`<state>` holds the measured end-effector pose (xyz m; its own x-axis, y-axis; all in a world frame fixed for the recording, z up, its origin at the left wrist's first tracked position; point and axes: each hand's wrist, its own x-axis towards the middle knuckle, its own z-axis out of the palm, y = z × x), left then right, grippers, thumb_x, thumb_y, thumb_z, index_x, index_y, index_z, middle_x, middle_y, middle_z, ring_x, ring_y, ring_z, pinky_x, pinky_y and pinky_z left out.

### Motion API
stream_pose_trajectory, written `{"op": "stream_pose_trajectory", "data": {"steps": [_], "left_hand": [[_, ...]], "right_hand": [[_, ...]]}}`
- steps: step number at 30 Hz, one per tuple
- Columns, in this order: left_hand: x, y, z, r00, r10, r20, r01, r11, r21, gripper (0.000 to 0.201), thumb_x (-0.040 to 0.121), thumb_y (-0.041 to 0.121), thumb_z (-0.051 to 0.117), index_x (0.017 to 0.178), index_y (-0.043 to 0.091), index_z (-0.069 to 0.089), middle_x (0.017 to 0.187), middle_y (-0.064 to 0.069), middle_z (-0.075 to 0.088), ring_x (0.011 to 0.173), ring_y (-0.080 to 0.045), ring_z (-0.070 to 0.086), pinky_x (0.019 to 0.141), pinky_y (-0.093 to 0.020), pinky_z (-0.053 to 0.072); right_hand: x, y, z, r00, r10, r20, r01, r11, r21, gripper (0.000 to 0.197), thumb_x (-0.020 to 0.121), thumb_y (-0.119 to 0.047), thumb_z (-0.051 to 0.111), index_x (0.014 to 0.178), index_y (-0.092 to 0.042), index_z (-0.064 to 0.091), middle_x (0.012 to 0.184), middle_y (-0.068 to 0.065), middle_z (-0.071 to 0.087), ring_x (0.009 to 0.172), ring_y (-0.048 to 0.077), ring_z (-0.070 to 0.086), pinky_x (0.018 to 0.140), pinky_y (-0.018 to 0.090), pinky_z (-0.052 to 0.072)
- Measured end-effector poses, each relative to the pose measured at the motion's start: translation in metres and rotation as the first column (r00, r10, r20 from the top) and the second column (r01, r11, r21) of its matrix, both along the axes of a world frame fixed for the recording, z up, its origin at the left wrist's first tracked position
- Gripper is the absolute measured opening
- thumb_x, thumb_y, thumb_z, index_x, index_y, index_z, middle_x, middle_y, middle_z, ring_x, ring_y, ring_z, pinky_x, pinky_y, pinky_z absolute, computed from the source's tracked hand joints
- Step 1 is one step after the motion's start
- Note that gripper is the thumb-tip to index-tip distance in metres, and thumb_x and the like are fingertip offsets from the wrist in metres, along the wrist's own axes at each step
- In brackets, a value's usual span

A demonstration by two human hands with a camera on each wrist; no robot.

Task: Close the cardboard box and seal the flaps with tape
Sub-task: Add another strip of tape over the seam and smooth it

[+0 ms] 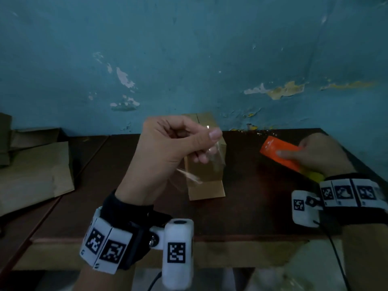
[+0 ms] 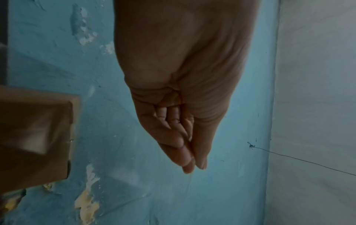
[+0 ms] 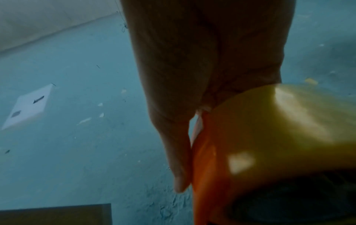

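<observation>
A small brown cardboard box (image 1: 206,183) stands with its flaps closed on the dark table (image 1: 252,206); it shows blurred at the left of the left wrist view as the box (image 2: 34,137). My left hand (image 1: 178,141) hovers above it, thumb and fingers (image 2: 190,164) pinching a strip of clear tape (image 1: 212,160) that hangs over the box front. To the right, my right hand (image 1: 315,156) grips an orange tape dispenser (image 1: 279,154) with a yellowish tape roll (image 3: 279,124), held above the table.
Flattened cardboard sheets (image 1: 31,175) lie stacked at the left of the table. A peeling blue wall (image 1: 189,59) stands right behind the table. The wooden front edge (image 1: 189,240) runs below my wrists.
</observation>
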<state>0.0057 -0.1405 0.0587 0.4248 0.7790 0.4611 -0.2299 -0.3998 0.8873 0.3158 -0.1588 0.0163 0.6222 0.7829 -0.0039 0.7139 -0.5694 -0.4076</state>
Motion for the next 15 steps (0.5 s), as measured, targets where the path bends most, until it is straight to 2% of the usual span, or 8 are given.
{"op": "stream_pose_trajectory", "data": {"steps": [2,4,7,9,13,15], "left_hand": [[-0.001,0.001,0.0,1.0,0.005,0.006,-0.005,1.0,0.001,0.016,0.078,0.013,0.078,0.063,0.017,0.075,0.061,-0.006,0.07,0.048,-0.015,0.061,0.049,-0.021,0.048],[-0.001,0.002,-0.001,1.0,0.005,0.019,-0.005,1.0,-0.006,0.014,0.077,0.014,0.078,0.064,0.016,0.074,0.061,-0.007,0.07,0.048,-0.015,0.06,0.049,-0.021,0.047],[-0.001,0.002,-0.002,1.0,-0.004,0.031,0.005,1.0,-0.016,0.012,0.077,0.014,0.077,0.065,0.013,0.073,0.061,-0.007,0.069,0.048,-0.015,0.06,0.049,-0.021,0.047],[-0.002,0.003,-0.002,0.999,-0.019,0.038,0.02,0.999,-0.029,0.012,0.077,0.015,0.077,0.066,0.013,0.073,0.062,-0.007,0.069,0.049,-0.015,0.06,0.05,-0.021,0.048],[-0.004,0.005,-0.003,0.997,-0.039,0.07,0.043,0.997,-0.058,0.01,0.074,0.019,0.078,0.067,0.015,0.074,0.062,-0.007,0.069,0.049,-0.014,0.06,0.05,-0.02,0.049],[-0.004,0.004,-0.003,0.996,-0.054,0.072,0.059,0.997,-0.059,0.009,0.075,0.019,0.078,0.066,0.017,0.074,0.062,-0.005,0.069,0.049,-0.013,0.06,0.05,-0.02,0.049]], "right_hand": [[0.0,0.004,-0.002,1.0,0.028,-0.005,-0.028,0.999,-0.04,0.053,0.074,-0.056,0.083,0.074,-0.004,0.07,0.076,0.013,0.065,0.072,0.024,0.06,0.062,0.032,0.041],[-0.002,0.007,-0.003,0.999,0.047,-0.005,-0.047,0.994,-0.103,0.054,0.069,-0.056,0.086,0.084,-0.007,0.071,0.083,0.009,0.066,0.076,0.022,0.059,0.064,0.032,0.043],[-0.008,0.011,-0.004,0.996,0.084,-0.038,-0.091,0.958,-0.273,0.06,0.068,-0.053,0.087,0.101,-0.007,0.065,0.09,0.007,0.062,0.08,0.021,0.058,0.063,0.031,0.043],[-0.011,0.014,-0.005,0.993,0.111,-0.028,-0.114,0.933,-0.342,0.061,0.07,-0.052,0.086,0.105,-0.009,0.062,0.091,0.006,0.059,0.083,0.021,0.057,0.067,0.032,0.044],[-0.013,0.014,-0.002,0.99,0.126,0.061,-0.099,0.936,-0.337,0.057,0.076,-0.059,0.08,0.098,-0.008,0.068,0.091,0.008,0.065,0.082,0.021,0.06,0.069,0.034,0.049],[-0.016,0.01,0.004,0.984,0.113,0.141,-0.086,0.979,-0.187,0.053,0.079,-0.063,0.075,0.083,-0.011,0.072,0.082,0.008,0.069,0.077,0.021,0.063,0.072,0.036,0.055]]}}
